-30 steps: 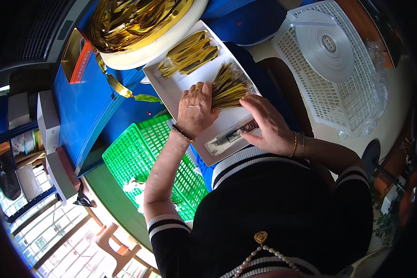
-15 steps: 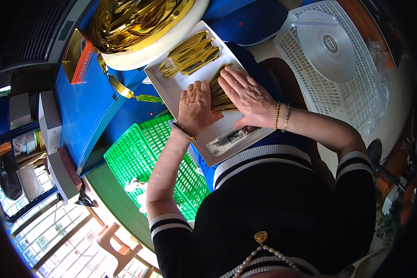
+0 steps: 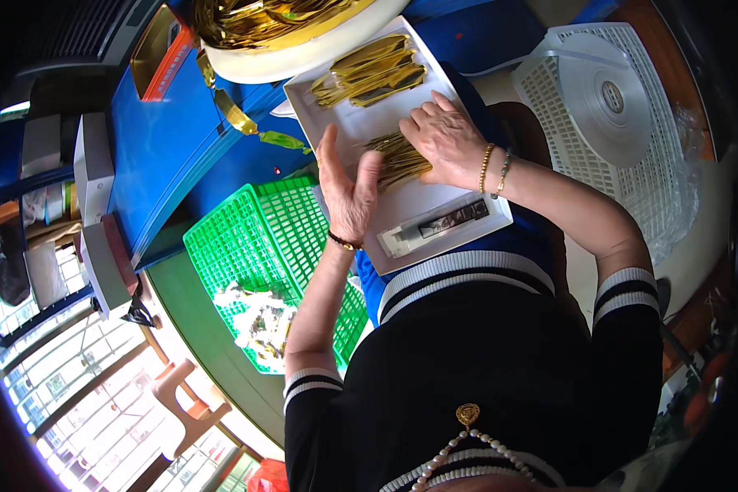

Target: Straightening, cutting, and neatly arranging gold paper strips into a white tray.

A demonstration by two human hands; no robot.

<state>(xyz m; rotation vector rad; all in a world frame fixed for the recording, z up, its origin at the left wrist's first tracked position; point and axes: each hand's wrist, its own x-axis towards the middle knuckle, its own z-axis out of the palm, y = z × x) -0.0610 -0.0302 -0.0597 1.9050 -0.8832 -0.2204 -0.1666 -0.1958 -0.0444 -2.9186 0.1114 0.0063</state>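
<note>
Bundle of gold strips, the near one, lies mid-way along the white tray over the person's lap. Taking 12 as straight out from the body. Right hand is nearer: palm down across the bundle's 2-to-3 o'clock end, fingers bent, visible strips at about 8 o'clock from them. Fingertips partly hidden; can't tell from here if they pinch or just press. Long axis looks roughly 8 to 2, but that end is covered, so not sure. Left hand stands at the tray's 9 o'clock wall, nothing in it, fingers up toward 12, thumb well apart from them; thumb tip beside the bundle's left end, contact unclear. Second bundle at 12 from the first, also 8 to 2, no hand on it. Flat package in tray, 5 o'clock. Outside: round container at 10 to 11, green basket 7 to 8, white spool 2 to 3.
</note>
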